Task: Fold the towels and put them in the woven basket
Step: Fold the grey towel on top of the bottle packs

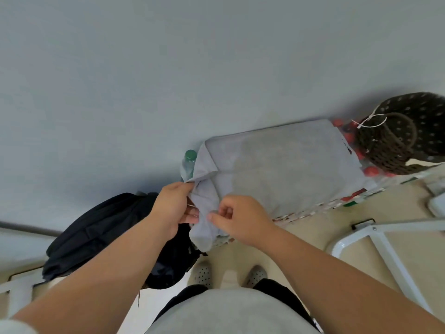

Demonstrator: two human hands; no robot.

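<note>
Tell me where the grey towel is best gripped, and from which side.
Grip the grey towel at its bunched near-left corner, coming from the person's side, as the left hand and right hand do. That corner hangs free off the table edge, while the rest lies flat, likely harder to pinch.

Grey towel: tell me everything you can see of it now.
The grey towel looks like soft, plain terry cloth. Most of it lies spread flat on a patterned tabletop. Its near left corner is bunched and droops over the edge, gripped by the left hand and pinched by the right hand. A green-capped bottle stands just behind that corner.
</note>
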